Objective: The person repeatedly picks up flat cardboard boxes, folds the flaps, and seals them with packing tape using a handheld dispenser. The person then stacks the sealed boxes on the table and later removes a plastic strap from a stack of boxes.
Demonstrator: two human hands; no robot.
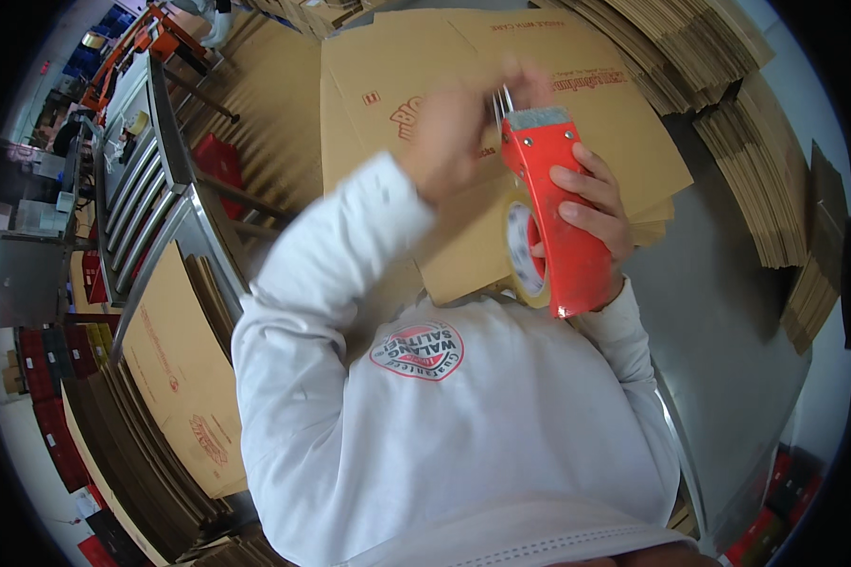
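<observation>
My right hand (594, 203) is wrapped round a red tape dispenser (577, 250), held up in front of my chest. A roll of tape (525, 244) sits on the dispenser's left side. At its far end are a grey plate and thin metal parts (504, 104). My left hand (449, 132) is raised beside that end, its fingers smeared by motion, so whether they grip anything is unclear. Below both hands lies a flat brown cardboard carton (369, 142) with red print, on top of other flat cardboard.
Stacks of flat cardboard (756, 170) stand along the right, next to a grey surface (719, 293). On the left is a metal roller conveyor (142, 203), with upright folded cartons (180, 378) beside it. Red crates (52, 406) line the far left.
</observation>
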